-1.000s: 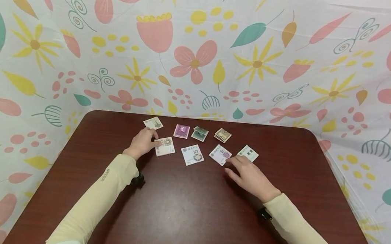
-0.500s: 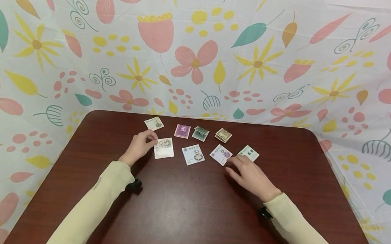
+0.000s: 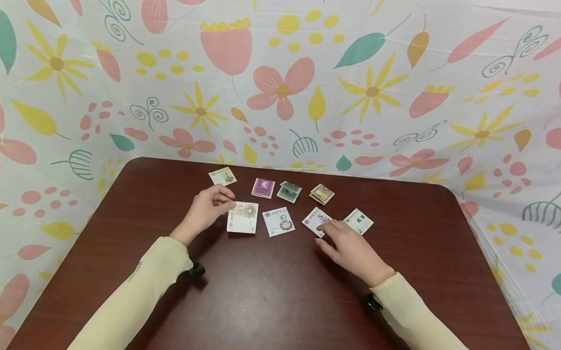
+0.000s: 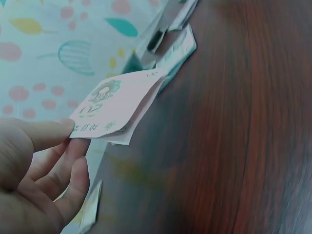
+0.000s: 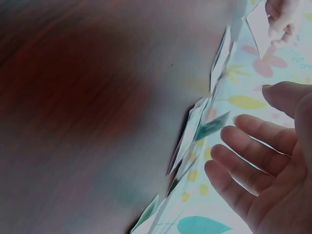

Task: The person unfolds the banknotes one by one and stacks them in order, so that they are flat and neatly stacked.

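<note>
My left hand (image 3: 206, 211) pinches a folded banknote (image 3: 242, 223) by its left edge, between thumb and fingers. In the left wrist view this pinkish note (image 4: 117, 102) shows a 20 and is held tilted above the table, its folded halves slightly apart. My right hand (image 3: 354, 253) hovers with relaxed fingers over the near edge of a folded purple-printed 5 banknote (image 3: 312, 217), partly covering it. Nothing lies in that palm in the right wrist view. A 10 banknote (image 3: 278, 223) lies between the hands, and a green-printed banknote (image 3: 361, 220) lies right of the 5.
Along the back of the dark wooden table (image 3: 274, 301) lie a 1 banknote (image 3: 222, 175), a folded purple note (image 3: 263, 188), a folded green note (image 3: 289, 192) and a folded brown note (image 3: 322, 194). A flower-printed cloth (image 3: 285, 90) hangs behind the table.
My left hand has shifted the 20 banknote rightward and toward me, turning it straighter. My right hand has slid slightly left over the 5 note.
</note>
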{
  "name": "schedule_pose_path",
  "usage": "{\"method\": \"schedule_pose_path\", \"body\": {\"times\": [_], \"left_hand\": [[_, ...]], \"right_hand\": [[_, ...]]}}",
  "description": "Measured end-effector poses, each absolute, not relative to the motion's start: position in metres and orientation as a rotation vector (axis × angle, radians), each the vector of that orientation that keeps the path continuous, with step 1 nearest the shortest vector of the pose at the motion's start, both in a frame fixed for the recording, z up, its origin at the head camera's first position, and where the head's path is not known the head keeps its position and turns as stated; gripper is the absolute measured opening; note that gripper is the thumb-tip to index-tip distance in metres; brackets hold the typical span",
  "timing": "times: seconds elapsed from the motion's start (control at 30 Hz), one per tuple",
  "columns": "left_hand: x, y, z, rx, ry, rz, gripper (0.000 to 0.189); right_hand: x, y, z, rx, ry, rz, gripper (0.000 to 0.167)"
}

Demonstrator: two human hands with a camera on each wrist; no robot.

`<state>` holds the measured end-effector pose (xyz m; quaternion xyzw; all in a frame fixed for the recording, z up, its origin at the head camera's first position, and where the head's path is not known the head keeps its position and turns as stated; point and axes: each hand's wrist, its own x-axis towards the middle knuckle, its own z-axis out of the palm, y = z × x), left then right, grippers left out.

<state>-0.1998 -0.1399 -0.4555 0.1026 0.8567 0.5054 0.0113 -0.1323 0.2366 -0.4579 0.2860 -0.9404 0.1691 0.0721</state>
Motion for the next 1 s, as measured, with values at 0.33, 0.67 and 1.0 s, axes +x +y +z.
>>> {"method": "schedule_pose_path", "body": {"times": [0.33, 0.67, 1.0], "left_hand": [[-0.185, -0.105, -0.447, 0.507, 2.565, 1.561, 0.022], [-0.180, -0.069, -0.446, 0.735, 2.444, 1.502, 0.026], [-0.181, -0.044, -0.450, 0.885, 2.409, 1.375, 0.028]], "right_hand": [[-0.136, 0.220, -0.454, 0.923, -2.772, 0.542, 0.028], [-0.137, 0.203, -0.451, 0.930, -2.823, 0.641, 0.030], [-0.138, 0.195, -0.455, 1.012, -2.806, 0.968, 0.016]]}}
